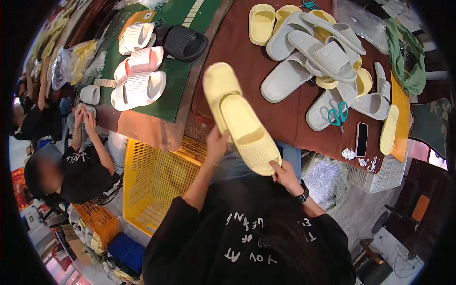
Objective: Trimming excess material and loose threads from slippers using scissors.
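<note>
Two pale yellow slide slippers are held up over the near edge of the table. One slipper (pixel 221 78) is on the left and partly behind the other slipper (pixel 243 118), whose ribbed strap faces down toward me. My left hand (pixel 217 146) is closed on the lower end of the left slipper; some of its fingers are hidden behind it. At the toe of the front slipper, my right hand (pixel 284 175) pinches the edge, with a dark watch on the wrist. Grey slippers (pixel 323 54) lie piled with yellow ones to the right on the brown-covered table.
Teal scissors (pixel 338 115), a phone (pixel 362 139) and white scraps (pixel 349 154) lie near the table's right edge. A yellow crate (pixel 154 185) stands at my left. White, pink and black slippers (pixel 186 43) rest on a green mat (pixel 178 78). A co-worker (pixel 90 156) sits left.
</note>
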{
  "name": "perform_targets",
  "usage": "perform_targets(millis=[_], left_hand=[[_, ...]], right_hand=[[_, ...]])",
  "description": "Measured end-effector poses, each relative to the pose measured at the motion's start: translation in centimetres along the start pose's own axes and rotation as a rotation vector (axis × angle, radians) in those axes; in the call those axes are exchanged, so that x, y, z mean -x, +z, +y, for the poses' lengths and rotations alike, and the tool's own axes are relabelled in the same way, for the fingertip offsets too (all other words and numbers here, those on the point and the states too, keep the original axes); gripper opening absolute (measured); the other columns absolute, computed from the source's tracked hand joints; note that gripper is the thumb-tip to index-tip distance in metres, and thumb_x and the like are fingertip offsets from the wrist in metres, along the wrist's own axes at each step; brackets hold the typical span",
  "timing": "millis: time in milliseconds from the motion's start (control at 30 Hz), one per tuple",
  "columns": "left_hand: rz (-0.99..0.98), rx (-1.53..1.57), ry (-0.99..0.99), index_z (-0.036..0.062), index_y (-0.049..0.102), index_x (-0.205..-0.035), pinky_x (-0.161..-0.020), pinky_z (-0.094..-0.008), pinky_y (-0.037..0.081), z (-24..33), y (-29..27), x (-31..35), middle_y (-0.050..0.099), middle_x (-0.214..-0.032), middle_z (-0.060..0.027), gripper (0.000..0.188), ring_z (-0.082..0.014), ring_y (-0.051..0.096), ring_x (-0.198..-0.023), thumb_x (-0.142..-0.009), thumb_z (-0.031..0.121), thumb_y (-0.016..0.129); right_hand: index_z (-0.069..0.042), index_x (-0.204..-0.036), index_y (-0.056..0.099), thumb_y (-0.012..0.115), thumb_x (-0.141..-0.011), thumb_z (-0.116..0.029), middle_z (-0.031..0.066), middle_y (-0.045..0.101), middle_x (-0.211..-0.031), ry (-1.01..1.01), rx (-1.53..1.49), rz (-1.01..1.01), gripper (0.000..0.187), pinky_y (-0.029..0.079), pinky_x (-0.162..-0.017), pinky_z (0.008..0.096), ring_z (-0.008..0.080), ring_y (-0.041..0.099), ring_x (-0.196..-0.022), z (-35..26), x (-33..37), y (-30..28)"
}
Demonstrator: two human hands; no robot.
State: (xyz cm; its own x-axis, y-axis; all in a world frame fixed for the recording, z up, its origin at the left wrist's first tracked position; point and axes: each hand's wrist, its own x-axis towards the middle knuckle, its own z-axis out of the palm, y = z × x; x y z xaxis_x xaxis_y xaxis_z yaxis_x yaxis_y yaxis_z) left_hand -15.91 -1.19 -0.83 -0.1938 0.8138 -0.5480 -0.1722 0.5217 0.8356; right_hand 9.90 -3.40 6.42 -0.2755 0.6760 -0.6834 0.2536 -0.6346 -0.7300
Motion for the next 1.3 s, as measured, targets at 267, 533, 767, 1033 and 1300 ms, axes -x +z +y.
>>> perform_targets(millis=[267,533,767,1033,1300], left_hand=[[0.038,0.011,0.464,-0.0024,0.052,-0.119,-0.093,-0.0331,0.043,1.6,2.6,2.4,0.062,-0.11,-0.0109,0.037,-0.0212,0.057,-0.104,-0.084,0.006,0.06],[0.151,0.194,0.487,-0.0021,0.06,-0.106,-0.071,-0.0273,0.051,20.1,-5.2,-9.4,0.066,-0.097,-0.0091,0.021,-0.0158,0.063,-0.083,-0.087,0.006,0.054],[0.253,0.43,0.345,-0.0022,0.05,-0.111,-0.076,-0.0387,0.057,21.2,-9.1,-20.4,0.06,-0.099,-0.0147,0.03,-0.0285,0.065,-0.083,-0.092,0.022,0.052],[0.091,0.006,0.32,0.0037,0.053,-0.116,-0.059,-0.0315,0.054,12.9,2.6,-14.3,0.059,-0.105,-0.0099,0.034,-0.0208,0.061,-0.077,-0.09,0.025,0.059],[-0.12,-0.876,0.47,0.0022,0.061,-0.092,-0.071,-0.0429,0.049,9.1,14.7,-12.1,0.065,-0.085,-0.0158,0.043,-0.035,0.062,-0.08,-0.074,0.04,0.072]], right_hand=[[-0.002,-0.111,0.053,0.048,-0.097,-0.025,-0.0001,0.054,-0.067,-0.09,-0.314,0.027,0.027,0.027,-0.038,0.0226,0.0078,0.038,-0.041,-5.8,-2.3,3.6],[-0.006,-0.134,0.039,0.04,-0.1,-0.032,0.0091,0.058,-0.106,-0.543,-0.388,0.074,0.043,0.046,-0.072,0.0243,0.012,0.057,-0.085,-8.5,-4.5,1.6],[-0.002,-0.116,0.054,0.056,-0.091,-0.011,0.0113,0.054,-0.109,-0.852,0.159,1.12,0.027,0.045,-0.08,0.0308,0.021,0.054,-0.097,-2.8,-9.6,-10.5],[0.0,-0.108,0.054,0.057,-0.089,-0.015,0.0158,0.054,-0.102,-0.82,0.592,1.229,0.025,0.045,-0.078,0.039,0.0328,0.053,-0.094,-2.6,-8.1,-14.0],[-0.004,-0.093,0.058,0.065,-0.083,-0.014,0.0112,0.06,-0.082,-0.598,0.624,1.26,0.016,0.045,-0.07,0.04,0.0303,0.057,-0.08,4.0,-4.4,-12.8]])
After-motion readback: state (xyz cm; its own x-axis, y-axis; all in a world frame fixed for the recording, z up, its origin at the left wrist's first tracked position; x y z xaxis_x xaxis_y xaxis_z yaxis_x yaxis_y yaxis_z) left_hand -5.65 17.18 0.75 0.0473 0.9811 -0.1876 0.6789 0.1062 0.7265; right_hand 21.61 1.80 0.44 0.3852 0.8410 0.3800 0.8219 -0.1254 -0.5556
